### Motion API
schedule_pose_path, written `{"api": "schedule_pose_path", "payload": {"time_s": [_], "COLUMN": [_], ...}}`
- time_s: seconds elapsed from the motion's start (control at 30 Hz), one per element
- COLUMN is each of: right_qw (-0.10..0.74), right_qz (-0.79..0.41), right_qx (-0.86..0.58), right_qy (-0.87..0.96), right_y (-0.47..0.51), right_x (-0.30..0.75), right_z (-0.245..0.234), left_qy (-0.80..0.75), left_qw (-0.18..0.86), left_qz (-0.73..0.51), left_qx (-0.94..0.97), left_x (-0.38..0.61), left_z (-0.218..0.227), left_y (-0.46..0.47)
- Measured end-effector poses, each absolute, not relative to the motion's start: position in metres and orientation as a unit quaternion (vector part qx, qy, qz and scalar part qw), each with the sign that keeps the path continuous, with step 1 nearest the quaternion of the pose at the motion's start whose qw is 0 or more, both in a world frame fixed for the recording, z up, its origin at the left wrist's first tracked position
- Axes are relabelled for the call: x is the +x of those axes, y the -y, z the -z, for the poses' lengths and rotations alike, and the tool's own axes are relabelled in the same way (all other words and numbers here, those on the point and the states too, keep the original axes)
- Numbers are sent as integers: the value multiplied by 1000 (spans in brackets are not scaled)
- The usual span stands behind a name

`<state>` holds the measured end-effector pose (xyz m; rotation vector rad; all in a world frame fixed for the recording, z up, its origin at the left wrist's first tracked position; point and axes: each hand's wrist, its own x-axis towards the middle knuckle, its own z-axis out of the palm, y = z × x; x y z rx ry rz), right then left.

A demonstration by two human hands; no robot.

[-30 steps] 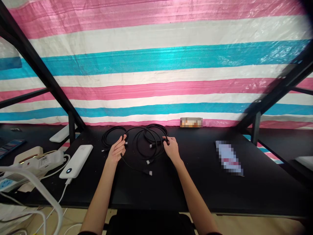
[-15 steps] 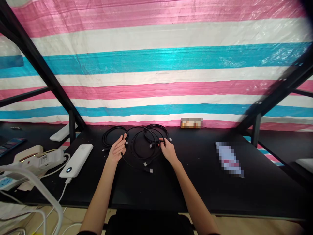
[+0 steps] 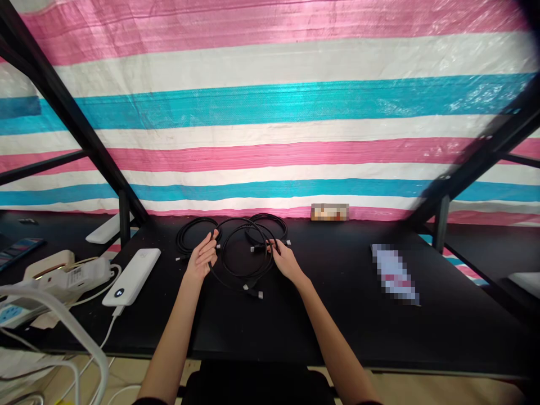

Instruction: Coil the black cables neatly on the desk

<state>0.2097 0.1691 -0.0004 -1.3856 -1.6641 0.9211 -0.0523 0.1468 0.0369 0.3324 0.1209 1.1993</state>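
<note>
A black USB cable (image 3: 228,269) lies in loose loops on the black table, between my two hands. My left hand (image 3: 204,256) is closed on one side of this cable, palm turned up. My right hand (image 3: 283,257) has its fingers closed around the loops on the right side. Two metal-tipped plugs, one of them a USB plug (image 3: 260,295), rest on the table below the loops. Behind my left hand sits a coiled black cable (image 3: 179,236). Another coiled cable (image 3: 282,220) lies behind my right hand, partly overlapped by the loops.
On the left lie a white power bank (image 3: 134,275) with a cable plugged in and a white power strip (image 3: 84,275) with cords. A blurred packet (image 3: 394,274) is on the right, a small blurred box (image 3: 329,212) at the back. Black frame posts (image 3: 442,222) stand at both sides.
My right hand has moved a little to the left with the cable loops, and the coil behind has shifted slightly left too. My left hand stays in place.
</note>
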Motion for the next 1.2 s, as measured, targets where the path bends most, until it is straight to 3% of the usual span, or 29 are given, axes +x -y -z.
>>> {"api": "schedule_pose_path", "payload": {"time_s": [0.3, 0.47, 0.87, 1.2], "right_qw": [475, 501, 435, 412], "right_qz": [-530, -531, -517, -397], "right_qx": [-454, -457, -473, -508], "right_qy": [537, 508, 565, 645], "right_y": [-164, -164, -163, -165], "right_x": [213, 220, 216, 213], "right_z": [-25, -32, -21, -7], "left_qy": [19, 79, 56, -56], "left_qw": [679, 604, 683, 713], "left_qz": [-705, -761, -704, -670], "left_qx": [203, 221, 186, 199], "left_x": [-60, -77, -70, -67], "left_z": [-38, -35, -41, -43], "left_y": [-140, -138, -140, -140]}}
